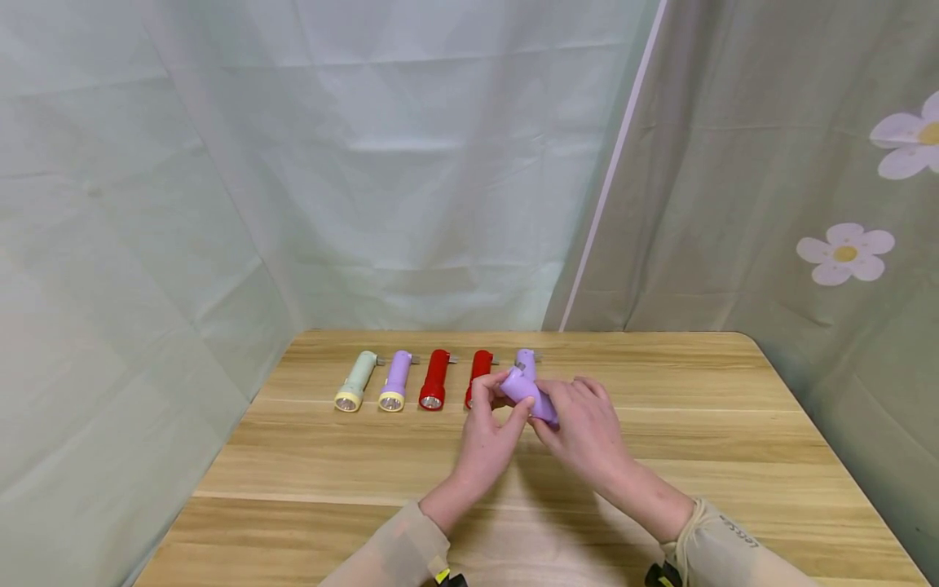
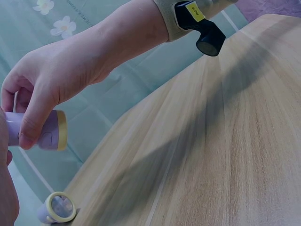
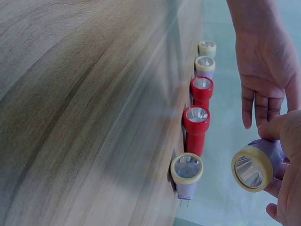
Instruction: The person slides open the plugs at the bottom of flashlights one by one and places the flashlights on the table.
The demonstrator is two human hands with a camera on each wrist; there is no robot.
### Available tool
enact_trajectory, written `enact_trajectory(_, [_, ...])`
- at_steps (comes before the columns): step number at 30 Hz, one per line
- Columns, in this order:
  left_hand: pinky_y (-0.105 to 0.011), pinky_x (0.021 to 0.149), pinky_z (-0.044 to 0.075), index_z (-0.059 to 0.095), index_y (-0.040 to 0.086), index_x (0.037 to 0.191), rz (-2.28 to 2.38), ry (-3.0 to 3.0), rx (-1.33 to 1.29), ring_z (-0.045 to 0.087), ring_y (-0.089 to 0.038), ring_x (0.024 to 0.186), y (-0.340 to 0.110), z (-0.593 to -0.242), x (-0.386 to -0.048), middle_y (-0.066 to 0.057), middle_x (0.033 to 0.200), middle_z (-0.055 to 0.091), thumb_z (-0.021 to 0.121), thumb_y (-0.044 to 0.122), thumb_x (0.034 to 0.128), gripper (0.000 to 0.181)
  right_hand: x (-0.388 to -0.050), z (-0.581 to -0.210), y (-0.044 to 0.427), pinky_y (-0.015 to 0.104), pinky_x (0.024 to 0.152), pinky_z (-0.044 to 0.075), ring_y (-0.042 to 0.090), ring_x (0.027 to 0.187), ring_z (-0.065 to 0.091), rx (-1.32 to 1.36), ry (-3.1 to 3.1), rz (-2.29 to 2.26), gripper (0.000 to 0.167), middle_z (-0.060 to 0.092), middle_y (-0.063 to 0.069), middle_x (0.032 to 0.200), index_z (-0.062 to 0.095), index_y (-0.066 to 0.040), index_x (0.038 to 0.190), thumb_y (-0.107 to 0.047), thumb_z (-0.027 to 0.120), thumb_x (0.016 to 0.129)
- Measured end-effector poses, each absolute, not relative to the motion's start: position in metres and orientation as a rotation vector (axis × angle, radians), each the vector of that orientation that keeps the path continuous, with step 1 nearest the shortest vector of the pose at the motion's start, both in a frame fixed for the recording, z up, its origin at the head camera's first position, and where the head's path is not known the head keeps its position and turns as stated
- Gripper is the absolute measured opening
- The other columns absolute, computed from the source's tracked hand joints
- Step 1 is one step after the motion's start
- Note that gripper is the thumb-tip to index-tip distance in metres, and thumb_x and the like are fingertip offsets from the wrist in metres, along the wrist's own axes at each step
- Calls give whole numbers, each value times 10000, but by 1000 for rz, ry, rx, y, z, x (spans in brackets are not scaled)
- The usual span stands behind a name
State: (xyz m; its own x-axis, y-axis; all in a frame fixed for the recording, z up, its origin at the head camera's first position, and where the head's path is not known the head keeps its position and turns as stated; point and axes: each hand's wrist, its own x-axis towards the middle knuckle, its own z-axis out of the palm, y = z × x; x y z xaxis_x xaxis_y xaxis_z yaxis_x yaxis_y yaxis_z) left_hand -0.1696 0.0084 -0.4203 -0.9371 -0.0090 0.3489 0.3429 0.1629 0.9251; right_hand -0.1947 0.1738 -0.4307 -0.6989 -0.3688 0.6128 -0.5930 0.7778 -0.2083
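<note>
A purple flashlight (image 1: 540, 405) is held above the table between both hands. My left hand (image 1: 490, 436) pinches its tail end, where small metal prongs (image 1: 519, 366) show. My right hand (image 1: 587, 420) grips it nearer the lamp end, thumb and fingers around the body. In the right wrist view the flashlight's cream-rimmed lens (image 3: 250, 172) faces the camera. In the left wrist view only an edge of my left hand (image 2: 5, 183) shows, and my right hand (image 2: 56, 77) holds the purple body (image 2: 47, 136).
On the wooden table (image 1: 697, 456) lies a row of flashlights: pale green (image 1: 358, 379), purple (image 1: 396, 379), red (image 1: 436, 379), another red (image 3: 196, 122) and another purple (image 3: 186, 181), partly behind the hands in the head view. Curtains (image 1: 440, 163) hang behind and beside the table.
</note>
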Motion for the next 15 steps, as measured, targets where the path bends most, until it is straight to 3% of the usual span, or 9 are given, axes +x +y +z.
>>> enact_trajectory(7, [-364,935,479,443,79,1361,-1857,-2178,-309,592,-268,1077,8,-420,-169,-89,1155,599,715,91,964,482,-194,-431,173,532,1026,421,243,898,686,721,-2407,550,476,731,61,1027,667,-66,1203,-220,875,804])
enact_trajectory(15, [-390,929,494,440,160,1390,-1827,-2180,-323,589,-220,1073,5,-449,-186,-54,1168,593,735,150,961,520,-194,-431,173,527,1017,425,243,891,683,724,-2404,544,481,729,60,1024,661,-69,1205,-225,878,805])
